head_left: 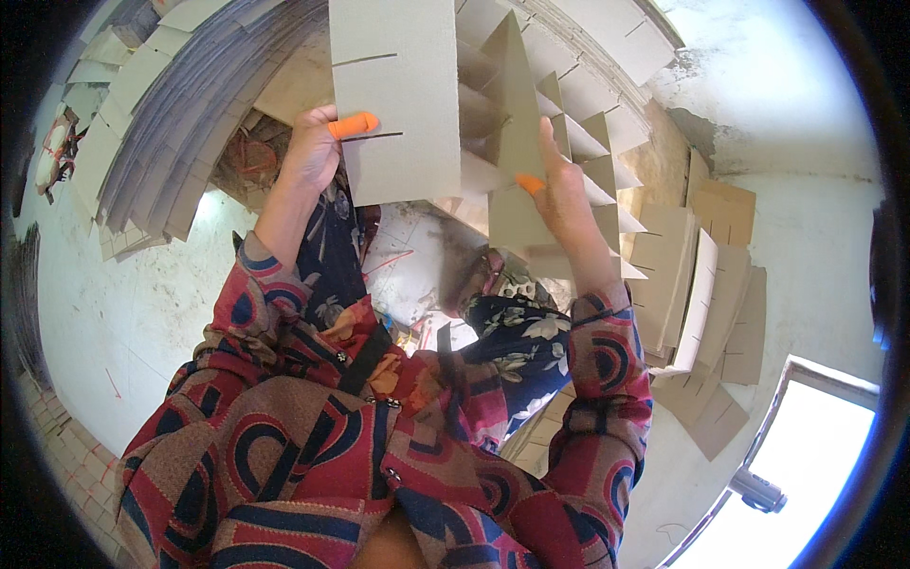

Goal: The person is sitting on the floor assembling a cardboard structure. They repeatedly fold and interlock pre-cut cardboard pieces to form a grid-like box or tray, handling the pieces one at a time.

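My left hand (313, 156) is closed on the left edge of a slotted grey cardboard panel (408, 161), its orange-covered thumb lying across the front by a slit. To the right, several crossing cardboard strips form a partition grid (519, 123) with open cells. My right hand (567, 199) grips that grid, with an orange-covered thumb on the near face and the other fingers partly hidden behind. The panel and the grid stand close together in front of me. Whether they are joined cannot be made out, as the panel covers part of the grid.
Large stacks of cardboard sheets (204, 104) rise at the far left. More slotted cardboard pieces (664, 275) lean at the right, near a pale wall (815, 256). A bright framed opening (806, 455) is at the lower right. Red scraps lie on the pale floor (104, 332).
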The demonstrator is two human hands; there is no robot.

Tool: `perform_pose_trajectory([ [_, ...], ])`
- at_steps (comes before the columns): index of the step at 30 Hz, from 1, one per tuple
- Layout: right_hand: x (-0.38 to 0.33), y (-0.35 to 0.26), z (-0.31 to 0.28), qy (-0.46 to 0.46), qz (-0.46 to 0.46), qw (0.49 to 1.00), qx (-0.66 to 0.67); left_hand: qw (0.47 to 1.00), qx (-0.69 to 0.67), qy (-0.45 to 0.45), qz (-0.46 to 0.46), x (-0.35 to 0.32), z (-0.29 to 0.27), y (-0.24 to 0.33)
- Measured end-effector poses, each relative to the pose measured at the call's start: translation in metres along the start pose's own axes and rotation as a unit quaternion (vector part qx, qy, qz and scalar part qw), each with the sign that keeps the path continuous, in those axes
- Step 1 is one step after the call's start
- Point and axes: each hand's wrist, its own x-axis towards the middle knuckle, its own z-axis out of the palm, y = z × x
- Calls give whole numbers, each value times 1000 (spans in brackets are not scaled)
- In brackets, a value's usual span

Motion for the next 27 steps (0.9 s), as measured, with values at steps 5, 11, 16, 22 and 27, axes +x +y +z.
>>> perform_pose_trajectory([
  [5, 24, 10, 1, -32, 60, 996, -53, 1000, 5, -16, 1, 4, -2, -2],
  [11, 17, 21, 3, 11, 1, 1000, 21, 1000, 7, 5, -15, 7, 5, 0],
  [16, 26, 12, -2, -9, 78, 995, -69, 999, 29, 0, -15, 13, -2, -2],
  [22, 31, 20, -3, 21, -9, 1000, -20, 999, 37, -7, -18, 8, 6, 0],
  [27, 20, 14, 28, -61, 36, 993, -96, 999, 20, -27, -15, 14, -2, -6],
])
